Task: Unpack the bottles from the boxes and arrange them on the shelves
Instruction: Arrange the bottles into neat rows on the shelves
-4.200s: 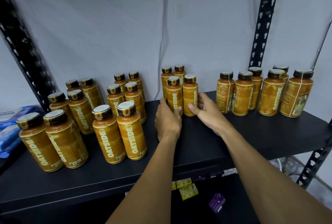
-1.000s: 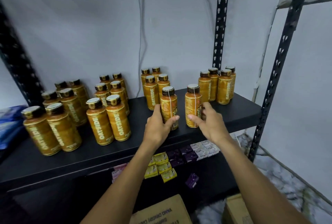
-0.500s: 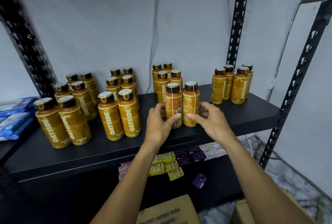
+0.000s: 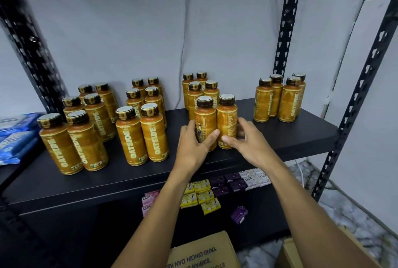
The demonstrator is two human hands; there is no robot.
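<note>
As the left hand (image 4: 191, 146) gripped one bottle (image 4: 205, 120) and the right hand (image 4: 251, 144) its neighbour (image 4: 227, 120), both seemed rigid, weighty, best held mid-body.

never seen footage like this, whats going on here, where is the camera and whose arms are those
There is no machine here. One camera sits on a person's head and looks forward and down, so the two bare arms at the bottom are that person's own. In front is a black metal shelf against a grey wall. Orange Oatside bottles with dark caps stand upright on it in four groups. The left hand grips the front left bottle of the third group, and the right hand grips the front right bottle beside it; both seem to rest on the shelf. Small soap bars lie on the lower shelf. Cardboard boxes show at the bottom edge, and blue packs lie at the far left.
</note>
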